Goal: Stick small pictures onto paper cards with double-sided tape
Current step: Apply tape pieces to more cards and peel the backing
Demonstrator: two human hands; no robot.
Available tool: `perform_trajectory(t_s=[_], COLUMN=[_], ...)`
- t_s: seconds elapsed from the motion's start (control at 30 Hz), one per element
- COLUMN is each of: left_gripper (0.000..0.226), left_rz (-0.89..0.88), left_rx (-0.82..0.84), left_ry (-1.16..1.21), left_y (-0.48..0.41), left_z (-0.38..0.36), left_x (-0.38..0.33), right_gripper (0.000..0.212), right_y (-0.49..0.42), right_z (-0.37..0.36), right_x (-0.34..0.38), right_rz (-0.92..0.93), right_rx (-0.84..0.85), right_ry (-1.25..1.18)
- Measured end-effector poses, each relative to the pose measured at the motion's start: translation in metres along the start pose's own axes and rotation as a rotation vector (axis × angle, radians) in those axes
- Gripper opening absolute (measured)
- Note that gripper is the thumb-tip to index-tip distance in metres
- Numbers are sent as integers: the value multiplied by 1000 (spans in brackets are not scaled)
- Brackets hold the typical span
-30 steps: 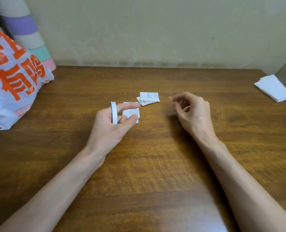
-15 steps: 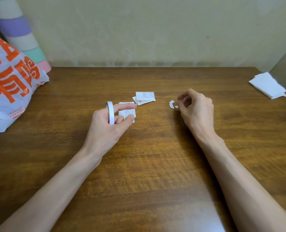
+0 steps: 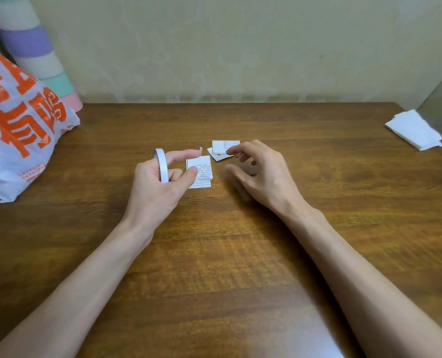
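My left hand point(image 3: 160, 187) holds a white roll of double-sided tape point(image 3: 161, 165), its curled fingers through the ring. Its index finger points right, and a short bit of tape point(image 3: 200, 151) stands up at the tip. Just right of the thumb lies a small stack of printed paper cards point(image 3: 202, 171) on the wooden table point(image 3: 214, 254). Behind them lie two small pictures point(image 3: 221, 148), one overlapping the other. My right hand point(image 3: 262, 173) hovers beside them with loosely spread fingers, its fingertips over the pictures' right edge, nothing in it.
A white plastic bag with orange characters point(image 3: 20, 130) fills the table's left side, in front of a pastel striped roll point(image 3: 33, 52). A stack of white paper point(image 3: 415, 130) lies at the far right corner beside a grey panel. A wall closes off the back.
My right hand has moved left to the small pictures and opened its fingers. The white scrap at its fingertips half a second ago is out of sight. My left hand has barely moved.
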State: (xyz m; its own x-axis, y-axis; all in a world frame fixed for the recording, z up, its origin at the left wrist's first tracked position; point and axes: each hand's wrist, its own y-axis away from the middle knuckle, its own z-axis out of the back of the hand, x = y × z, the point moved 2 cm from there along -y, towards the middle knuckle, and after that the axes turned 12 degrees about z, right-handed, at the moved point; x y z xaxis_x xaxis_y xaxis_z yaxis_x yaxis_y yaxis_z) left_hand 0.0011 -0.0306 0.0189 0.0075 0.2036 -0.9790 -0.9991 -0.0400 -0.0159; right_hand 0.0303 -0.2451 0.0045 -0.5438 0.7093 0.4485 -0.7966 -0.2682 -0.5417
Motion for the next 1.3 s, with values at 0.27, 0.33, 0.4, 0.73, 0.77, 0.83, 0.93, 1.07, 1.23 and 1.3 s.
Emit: perform_trajectory(t_s=[0.27,0.33,0.4,0.73,0.77,0.83,0.93,1.07,1.23,1.3], left_gripper=[21,22,23,40,46,40,26,23,18,32], left_rz=[-9,-4,-3,-69,-74,-66,-47,-52,-40,-35], left_rx=[-38,-48,-58,-133,-122,-112,-101,-75,-60,-70], left_ry=[3,3,5,10,2,-56,-110,-180,-176,-121], left_y=[-5,-6,-8,-9,-8,-7,-6,-7,-6,-6], left_z=[5,7,9,12,11,9,8,7,6,6], left_x=[4,5,6,2,1,2,6,6,6,5], right_gripper=[44,40,36,37,38,40,48,40,12,12], right_y=[-21,-22,-20,-17,-15,-10,-5,2,6,8], right_z=[-33,-37,-39,-19,-16,-12,-5,0,8,12], right_x=[19,17,16,22,23,27,26,19,7,5], right_rz=[52,30,31,-78,-92,-68,-45,-202,-281,-209], right_rx=[274,339,325,81,87,116,195,133,103,201], right_ry=[163,237,238,-378,-466,-531,-546,-686,-505,-255])
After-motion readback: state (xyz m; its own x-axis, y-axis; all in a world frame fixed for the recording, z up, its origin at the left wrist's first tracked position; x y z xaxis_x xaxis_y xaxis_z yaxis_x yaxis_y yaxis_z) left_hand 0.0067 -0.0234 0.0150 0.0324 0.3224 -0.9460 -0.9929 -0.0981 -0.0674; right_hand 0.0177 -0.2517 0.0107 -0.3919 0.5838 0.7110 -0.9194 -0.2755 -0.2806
